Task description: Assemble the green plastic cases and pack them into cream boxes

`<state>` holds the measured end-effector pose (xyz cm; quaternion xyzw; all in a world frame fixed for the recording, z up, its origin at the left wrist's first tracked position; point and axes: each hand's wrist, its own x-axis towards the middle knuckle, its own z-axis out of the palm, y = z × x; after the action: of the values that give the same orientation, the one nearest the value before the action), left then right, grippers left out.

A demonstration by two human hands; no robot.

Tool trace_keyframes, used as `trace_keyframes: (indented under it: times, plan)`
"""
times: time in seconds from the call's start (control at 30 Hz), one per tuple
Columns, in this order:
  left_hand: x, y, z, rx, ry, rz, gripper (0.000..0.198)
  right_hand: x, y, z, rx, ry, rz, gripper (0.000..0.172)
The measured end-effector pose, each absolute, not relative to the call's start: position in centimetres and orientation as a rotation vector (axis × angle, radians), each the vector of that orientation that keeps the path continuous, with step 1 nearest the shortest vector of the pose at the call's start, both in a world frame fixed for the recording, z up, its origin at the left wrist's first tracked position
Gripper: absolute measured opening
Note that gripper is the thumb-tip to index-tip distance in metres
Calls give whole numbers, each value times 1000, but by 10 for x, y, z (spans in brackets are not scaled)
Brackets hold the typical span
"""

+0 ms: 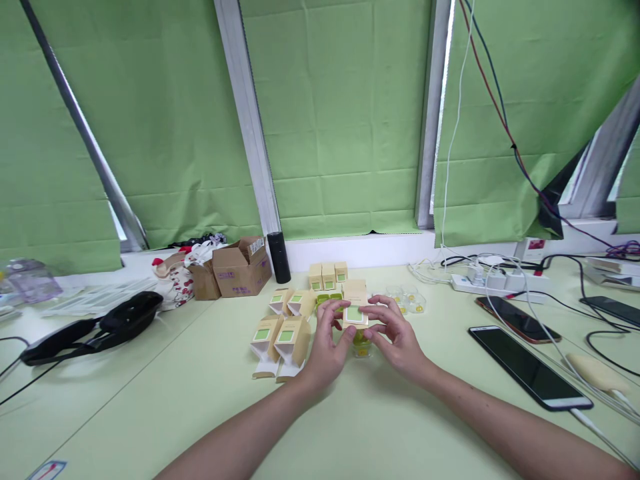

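Between my two hands is a small tan cardboard box (pixel 355 291) with a green square on its front. My left hand (pixel 326 343) closes on its left side with thumb and fingers. On the right side, the fingers of my right hand (pixel 397 337) pinch the same box. Directly below stands a small clear cup (pixel 363 348) with something green and yellow in it; whether it touches the box I cannot tell. Left of my hands lie several similar boxes (pixel 286 339) with open white flaps. Green pieces (pixel 325 298) show behind my left hand, partly covered.
Three boxes (pixel 328 276) stand at the back. Clear cups (pixel 411 300) with yellow bits sit behind my right hand. Phones (pixel 530 367), cables and a power strip (pixel 500 287) occupy the right. A brown carton (pixel 243 270), black cylinder (pixel 279 258) and black pouch (pixel 95 327) are left.
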<state>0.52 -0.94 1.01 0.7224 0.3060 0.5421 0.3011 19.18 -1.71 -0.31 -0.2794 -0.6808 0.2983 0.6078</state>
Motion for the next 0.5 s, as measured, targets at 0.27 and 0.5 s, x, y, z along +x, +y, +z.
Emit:
trace_keyframes:
  times: [0.27, 0.5]
  plan:
    - [8, -6, 6, 1893, 830, 1467, 36, 192, -19, 0, -649, -1569, 704, 27]
    - [8, -4, 5, 1877, 846, 1476, 35, 192, -18, -3, -659, -1567, 713, 27]
